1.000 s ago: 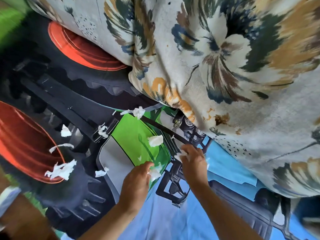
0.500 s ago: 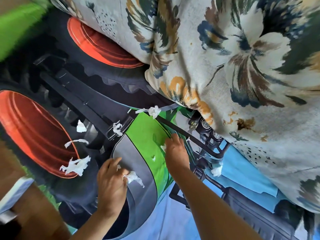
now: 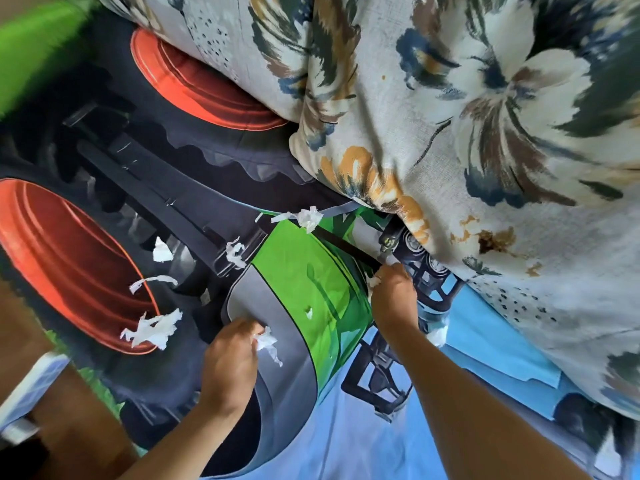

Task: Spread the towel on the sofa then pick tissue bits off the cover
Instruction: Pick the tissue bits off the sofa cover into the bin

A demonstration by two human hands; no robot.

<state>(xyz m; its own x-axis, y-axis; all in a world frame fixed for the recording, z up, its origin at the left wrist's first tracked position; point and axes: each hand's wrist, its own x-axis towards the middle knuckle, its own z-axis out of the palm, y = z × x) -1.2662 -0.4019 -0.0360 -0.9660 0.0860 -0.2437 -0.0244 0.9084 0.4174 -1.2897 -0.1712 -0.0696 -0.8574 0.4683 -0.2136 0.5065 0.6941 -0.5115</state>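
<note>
A towel printed with a green tractor and orange wheels (image 3: 194,188) lies spread flat over the sofa seat. Several white tissue bits are scattered on it: a large shred (image 3: 152,329) on the orange wheel, a thin strip (image 3: 152,282), a scrap (image 3: 162,251), a crumpled bit (image 3: 235,252), and a piece (image 3: 308,218) near the cushion. A tiny fleck (image 3: 309,312) sits on the green print. My left hand (image 3: 230,365) is closed on a wad of tissue (image 3: 266,342). My right hand (image 3: 394,296) pinches a small tissue bit (image 3: 373,281) at its fingertips. Another bit (image 3: 437,336) lies by my right wrist.
A large floral sofa cushion (image 3: 467,140) overhangs the towel's far and right side. A brown floor or table surface (image 3: 69,417) with a white object (image 3: 31,386) shows at the lower left, past the sofa's edge.
My left hand has carried its tissue wad leftward from the green print to the grey print. My right hand moved from the black frame print up onto the bit on the green area.
</note>
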